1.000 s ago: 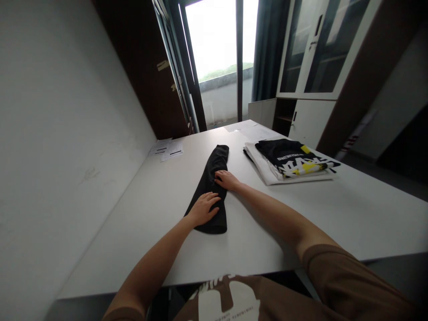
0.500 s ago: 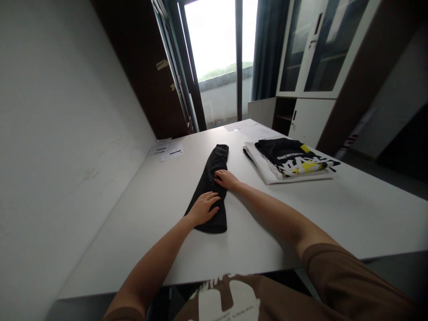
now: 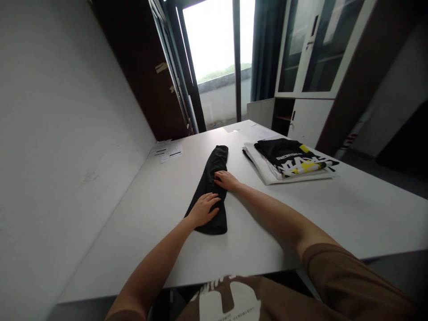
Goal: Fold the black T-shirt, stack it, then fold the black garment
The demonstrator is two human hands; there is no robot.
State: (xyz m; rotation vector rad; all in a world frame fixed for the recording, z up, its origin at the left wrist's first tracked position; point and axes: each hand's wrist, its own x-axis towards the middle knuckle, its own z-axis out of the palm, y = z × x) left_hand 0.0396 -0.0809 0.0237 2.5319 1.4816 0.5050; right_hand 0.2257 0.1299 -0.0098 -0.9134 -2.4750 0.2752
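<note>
A black folded garment [image 3: 214, 223] lies lengthwise on the white table, long and narrow, its near end wider and rounded. Across its near half rests my left hand [image 3: 203, 209], palm down with fingers spread over the cloth. My right hand [image 3: 227, 180] lies farther up at the garment's right edge, fingers stretched onto the fabric and slightly bent. Neither hand grips the cloth. What kind of garment it is cannot be made out in its folded state.
To the right, a stack of folded clothes [image 3: 287, 158], black printed on top of white, sits on the white table [image 3: 133, 249]. Papers [image 3: 171, 151] lie at the far left and more sheets [image 3: 254, 131] at the far edge. A wall [image 3: 67, 169] borders the left side.
The camera view has shifted very slightly. Both hands and the garment stay in the same place.
</note>
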